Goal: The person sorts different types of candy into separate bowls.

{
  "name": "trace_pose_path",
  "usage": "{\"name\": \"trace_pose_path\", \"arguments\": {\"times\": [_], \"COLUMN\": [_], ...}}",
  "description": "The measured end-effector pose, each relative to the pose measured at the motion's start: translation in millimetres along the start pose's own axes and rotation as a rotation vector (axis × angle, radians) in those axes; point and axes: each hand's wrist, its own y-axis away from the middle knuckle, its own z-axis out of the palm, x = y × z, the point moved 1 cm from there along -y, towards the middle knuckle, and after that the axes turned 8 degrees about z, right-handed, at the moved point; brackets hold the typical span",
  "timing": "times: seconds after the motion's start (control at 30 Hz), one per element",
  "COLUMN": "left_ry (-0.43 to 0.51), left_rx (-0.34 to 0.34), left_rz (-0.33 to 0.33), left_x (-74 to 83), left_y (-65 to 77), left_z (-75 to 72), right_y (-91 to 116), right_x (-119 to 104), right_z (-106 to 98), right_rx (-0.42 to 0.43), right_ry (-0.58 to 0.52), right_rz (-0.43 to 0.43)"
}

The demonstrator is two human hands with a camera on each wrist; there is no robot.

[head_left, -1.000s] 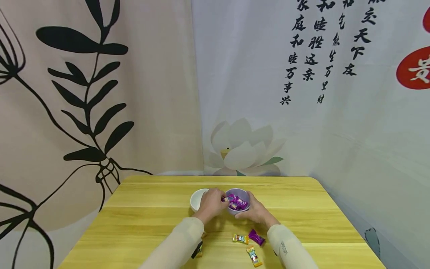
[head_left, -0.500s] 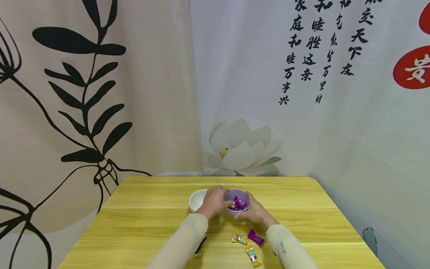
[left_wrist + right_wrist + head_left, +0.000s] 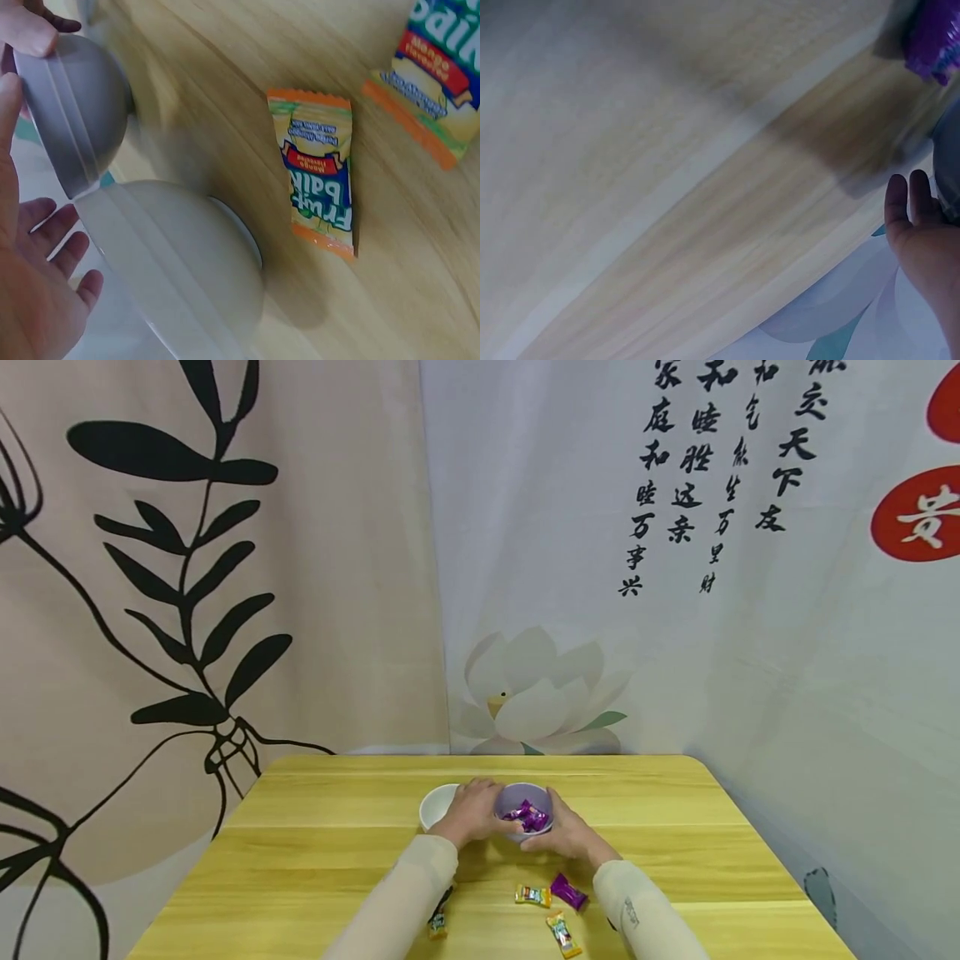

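Note:
My right hand [image 3: 566, 835] grips the right side of a small purple bowl [image 3: 525, 791], thumb at the front. Several purple-wrapped candies [image 3: 529, 817] lie in it. At the bowl's left side is my left hand [image 3: 476, 814], its thumb by the front rim. In the left wrist view the left hand [image 3: 45, 277] has its fingers spread loosely, with nothing between them, beside the purple bowl [image 3: 82, 105] and a white bowl [image 3: 180, 262]. That white bowl [image 3: 437, 803] is partly hidden behind the left hand in the head view.
Nearer me lie two yellow-wrapped candies [image 3: 532, 895] and a purple candy [image 3: 569, 892]. Another yellow wrapper [image 3: 438, 925] shows beside the left sleeve. The wooden table [image 3: 337, 827] ends at a printed cloth backdrop [image 3: 360, 610].
A second ago my left fingers held purple candy over the purple bowl. Now they have let go, and the candies lie inside. The right hand keeps its hold on the bowl.

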Motion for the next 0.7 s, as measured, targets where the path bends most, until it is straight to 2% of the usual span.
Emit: {"name": "trace_pose_path", "arguments": {"times": [0.2, 0.5, 0.7], "left_ry": [0.019, 0.011, -0.004], "left_rx": [-0.040, -0.074, -0.072], "left_rz": [-0.006, -0.006, -0.013], "left_x": [-4.3, -2.0, -1.9], "left_y": [-2.4, -4.3, -6.8], "left_z": [1.4, 2.3, 5.9], "right_y": [1, 18, 33], "right_x": [3, 9, 25], "right_z": [-1, -15, -23], "right_rx": [-0.014, 0.003, 0.044], "right_ry": [0.031, -0.017, 0.060], "right_rz": [-0.002, -0.004, -0.036]}}
